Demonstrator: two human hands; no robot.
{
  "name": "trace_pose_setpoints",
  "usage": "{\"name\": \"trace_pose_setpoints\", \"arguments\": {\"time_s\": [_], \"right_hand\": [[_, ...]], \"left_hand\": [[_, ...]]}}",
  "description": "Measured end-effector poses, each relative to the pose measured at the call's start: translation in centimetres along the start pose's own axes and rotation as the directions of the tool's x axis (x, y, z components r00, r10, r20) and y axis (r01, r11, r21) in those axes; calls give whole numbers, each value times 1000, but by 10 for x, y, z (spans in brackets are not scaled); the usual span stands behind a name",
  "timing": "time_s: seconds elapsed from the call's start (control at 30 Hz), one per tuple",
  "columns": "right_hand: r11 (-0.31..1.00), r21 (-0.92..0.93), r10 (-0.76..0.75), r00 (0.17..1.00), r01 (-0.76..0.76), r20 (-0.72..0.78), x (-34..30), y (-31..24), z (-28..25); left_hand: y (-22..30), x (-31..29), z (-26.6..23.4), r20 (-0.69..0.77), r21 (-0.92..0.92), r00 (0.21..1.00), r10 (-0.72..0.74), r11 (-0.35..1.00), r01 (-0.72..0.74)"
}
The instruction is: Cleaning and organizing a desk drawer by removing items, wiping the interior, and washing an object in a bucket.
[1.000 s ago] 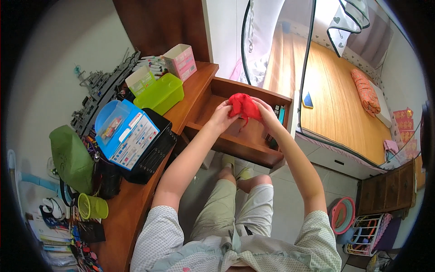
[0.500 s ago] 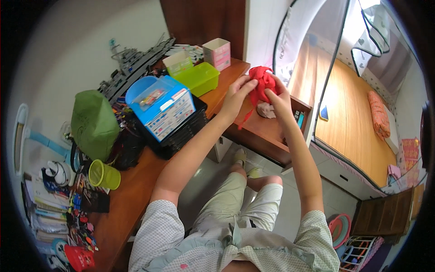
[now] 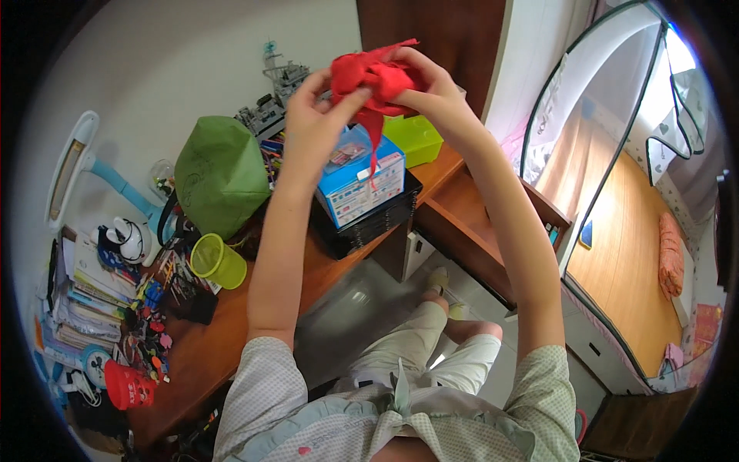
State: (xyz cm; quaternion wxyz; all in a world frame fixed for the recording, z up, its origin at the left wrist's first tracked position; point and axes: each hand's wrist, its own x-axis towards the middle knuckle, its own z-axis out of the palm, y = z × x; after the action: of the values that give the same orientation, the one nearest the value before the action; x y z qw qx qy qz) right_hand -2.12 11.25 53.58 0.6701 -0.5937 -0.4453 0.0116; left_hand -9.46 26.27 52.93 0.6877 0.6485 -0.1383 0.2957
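Observation:
A bundle of red cloth point(image 3: 375, 81), with a long strip of it dangling down, is raised above the desk in both hands. My left hand point(image 3: 315, 112) grips its left side, thumb pressed across the front. On the other side my right hand point(image 3: 435, 88) is closed around it, fingers over the top and thumb in front. Below the dangling strip stands a blue and white box point(image 3: 362, 189), beside a lime-green plastic bin point(image 3: 419, 140). The cloth and my hands partly cover both of these.
An open wooden drawer point(image 3: 466, 223) juts out under my right forearm. On the desk point(image 3: 231, 327) are a green fabric bag point(image 3: 219, 177), a yellow-green cup point(image 3: 218, 262), a blue-armed lamp point(image 3: 127, 189), a red container point(image 3: 127, 385) and stacked books. A bed point(image 3: 616, 254) lies to the right.
Both hands have carried the red cloth up and to the left, from above the drawer to above the blue box. The view has shifted, with the desk now further right in it.

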Motion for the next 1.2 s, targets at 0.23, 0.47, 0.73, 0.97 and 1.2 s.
{"name": "trace_pose_setpoints", "arguments": {"time_s": [0.23,0.47,0.73,0.97,1.2], "right_hand": [[899,-409,-99,983,155,155,18,65,11],[902,-426,7,987,63,162,2,77,13],[966,-232,142,986,-118,89,0,72,-6],[968,-182,184,982,-172,49,-14,62,-15],[969,-221,95,993,-107,-65,-56,55,-69]], "left_hand": [[-42,-1,-59,-35,493,999,-14,869,29],[-65,-6,-72,129,867,977,168,460,-194],[-55,0,-65,50,503,994,-94,862,56],[-41,-5,-47,29,615,991,133,779,-123],[-11,-19,15,119,768,800,588,456,-450]]}}
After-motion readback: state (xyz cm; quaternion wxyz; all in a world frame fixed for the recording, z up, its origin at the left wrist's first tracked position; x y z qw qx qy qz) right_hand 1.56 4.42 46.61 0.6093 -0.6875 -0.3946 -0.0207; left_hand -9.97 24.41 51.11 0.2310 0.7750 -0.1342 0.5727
